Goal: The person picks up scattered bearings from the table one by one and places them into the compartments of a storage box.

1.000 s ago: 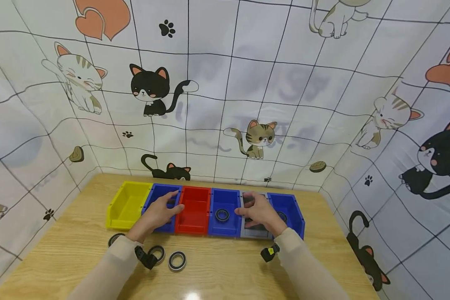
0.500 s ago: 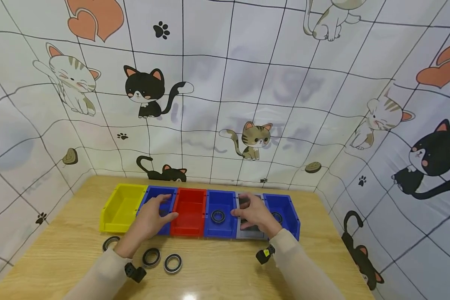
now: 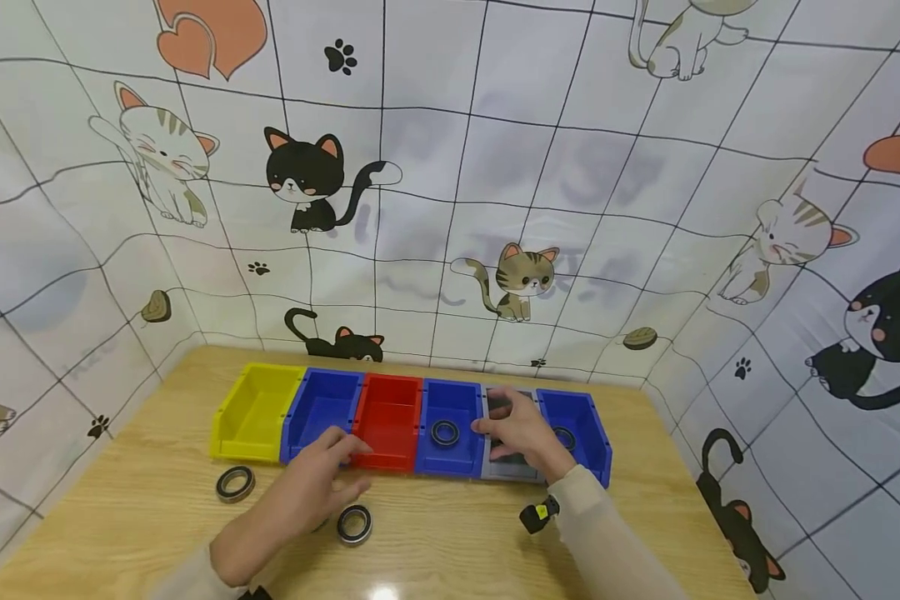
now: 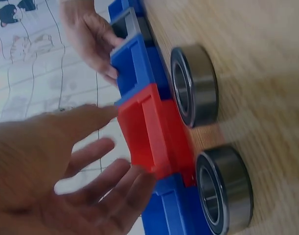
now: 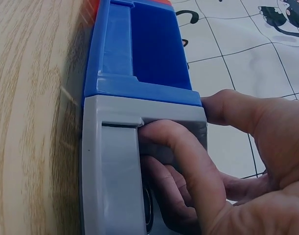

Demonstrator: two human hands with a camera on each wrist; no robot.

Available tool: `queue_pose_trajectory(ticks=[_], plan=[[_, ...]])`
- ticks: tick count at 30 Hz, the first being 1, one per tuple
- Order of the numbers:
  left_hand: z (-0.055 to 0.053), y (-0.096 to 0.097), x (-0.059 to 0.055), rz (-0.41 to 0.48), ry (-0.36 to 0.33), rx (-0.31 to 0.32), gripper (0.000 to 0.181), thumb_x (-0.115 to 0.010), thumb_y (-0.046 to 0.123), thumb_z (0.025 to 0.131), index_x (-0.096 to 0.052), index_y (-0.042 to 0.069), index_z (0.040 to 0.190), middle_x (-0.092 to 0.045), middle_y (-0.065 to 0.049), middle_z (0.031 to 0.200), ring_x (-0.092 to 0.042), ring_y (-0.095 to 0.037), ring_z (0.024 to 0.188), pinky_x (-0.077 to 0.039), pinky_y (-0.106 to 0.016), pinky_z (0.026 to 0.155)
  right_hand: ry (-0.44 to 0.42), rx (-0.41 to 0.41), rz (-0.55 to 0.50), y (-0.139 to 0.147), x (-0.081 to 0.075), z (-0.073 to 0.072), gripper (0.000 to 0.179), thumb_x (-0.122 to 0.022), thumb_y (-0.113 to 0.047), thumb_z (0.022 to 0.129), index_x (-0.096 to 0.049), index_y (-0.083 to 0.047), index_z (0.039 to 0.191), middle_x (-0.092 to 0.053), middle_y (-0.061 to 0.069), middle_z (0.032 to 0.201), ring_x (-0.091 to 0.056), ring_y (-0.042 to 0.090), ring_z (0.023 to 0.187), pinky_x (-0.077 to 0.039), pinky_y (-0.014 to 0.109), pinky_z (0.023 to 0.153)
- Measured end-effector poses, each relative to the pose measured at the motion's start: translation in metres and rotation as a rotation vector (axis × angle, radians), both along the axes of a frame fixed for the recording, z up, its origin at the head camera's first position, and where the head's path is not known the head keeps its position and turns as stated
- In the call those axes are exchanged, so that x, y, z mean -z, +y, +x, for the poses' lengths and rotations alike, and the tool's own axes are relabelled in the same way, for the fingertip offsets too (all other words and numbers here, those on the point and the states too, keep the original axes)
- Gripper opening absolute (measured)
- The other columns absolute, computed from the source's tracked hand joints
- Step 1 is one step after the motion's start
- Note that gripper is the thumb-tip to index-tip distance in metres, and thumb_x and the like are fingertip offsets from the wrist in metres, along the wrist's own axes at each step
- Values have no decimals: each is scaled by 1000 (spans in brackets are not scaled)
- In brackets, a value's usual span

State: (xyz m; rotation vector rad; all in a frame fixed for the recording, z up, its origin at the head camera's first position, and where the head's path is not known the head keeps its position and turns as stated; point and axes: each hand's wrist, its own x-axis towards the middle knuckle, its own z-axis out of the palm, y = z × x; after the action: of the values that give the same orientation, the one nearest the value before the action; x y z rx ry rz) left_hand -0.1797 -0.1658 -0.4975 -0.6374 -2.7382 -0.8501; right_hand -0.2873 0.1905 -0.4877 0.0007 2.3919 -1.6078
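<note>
My left hand [image 3: 307, 483] hovers over the table in front of the bins, fingers loosely bent and nothing between them. A ball bearing [image 3: 355, 541] lies just right of it, another bearing [image 3: 235, 497] farther left. One more is mostly hidden beneath the hand; in the left wrist view two bearings stand out, a near bearing [image 4: 240, 191] and a far bearing [image 4: 203, 85]. My right hand [image 3: 525, 429] reaches into the grey bin [image 5: 115, 181], fingers curved inside it and one fingertip at its rim. A dark ring edge [image 5: 149, 208] shows under these fingers, not gripped.
Left of the grey bin the row holds a yellow bin [image 3: 251, 417], a blue bin [image 3: 322, 400], a red bin [image 3: 386, 417] and another blue bin [image 3: 461, 400] with a bearing [image 3: 444, 445] inside. The rightmost blue bin [image 3: 585, 425] holds a bearing too. Cat-print cloth [image 3: 420, 167] hangs behind.
My left hand has drawn back from over the left blue bin toward the bearings on the table, covering one of them. The right hand stays at the grey bin.
</note>
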Motion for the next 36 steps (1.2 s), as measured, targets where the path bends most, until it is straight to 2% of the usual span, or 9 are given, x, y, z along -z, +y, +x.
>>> queue_pose_trajectory(ticks=[2,5,7,11,15,21,30,36], plan=[[4,1,1,-43,-44,78,39,-99,22,95,-80,15,128,-72,-2,118,-74,-22,100,-68,-30,87,3,-2,-3,1,1,0,82,-91,-12,102,-51,-11,173,-64,32,155,-83,31,111,-73,46,68],[7,2,1,-105,-133,162,41,-99,29,96,-81,16,130,-73,0,122,-72,-17,101,-69,-35,91,5,-1,-9,2,1,1,82,-91,-12,101,-51,-12,173,-65,32,155,-83,30,110,-73,46,68],[9,3,1,-139,-179,196,41,-99,32,95,-81,18,130,-73,1,123,-70,-13,100,-69,-36,93,5,2,-16,2,1,1,82,-91,-11,101,-52,-12,173,-65,32,155,-82,31,108,-73,46,68],[13,4,2,-192,-250,209,43,-102,34,91,-82,23,128,-72,5,123,-68,-10,103,-69,-40,98,6,6,-29,2,2,2,82,-91,-10,101,-52,-11,173,-65,32,154,-81,30,105,-73,45,67],[15,3,3,-237,-246,224,40,-103,27,89,-83,25,123,-71,8,122,-67,-9,105,-69,-42,99,17,4,-29,2,3,2,81,-91,-10,101,-52,-10,173,-66,33,153,-83,28,106,-73,46,67],[15,2,7,-269,-177,267,38,-103,14,86,-81,26,115,-69,8,111,-59,-4,95,-65,-31,87,20,5,-27,2,2,3,81,-91,-11,102,-52,-10,173,-66,33,154,-84,28,108,-73,46,69],[13,2,6,-269,-231,274,38,-104,12,86,-82,23,115,-71,8,111,-59,-1,95,-66,-28,87,25,7,-18,1,2,4,78,-89,-12,103,-53,-9,172,-67,32,152,-84,26,103,-73,46,67],[13,2,6,-268,-199,289,38,-104,10,85,-82,23,114,-71,8,110,-60,0,94,-65,-27,85,20,9,-16,1,0,4,79,-90,-12,103,-53,-10,172,-67,32,152,-84,26,103,-73,47,69]])
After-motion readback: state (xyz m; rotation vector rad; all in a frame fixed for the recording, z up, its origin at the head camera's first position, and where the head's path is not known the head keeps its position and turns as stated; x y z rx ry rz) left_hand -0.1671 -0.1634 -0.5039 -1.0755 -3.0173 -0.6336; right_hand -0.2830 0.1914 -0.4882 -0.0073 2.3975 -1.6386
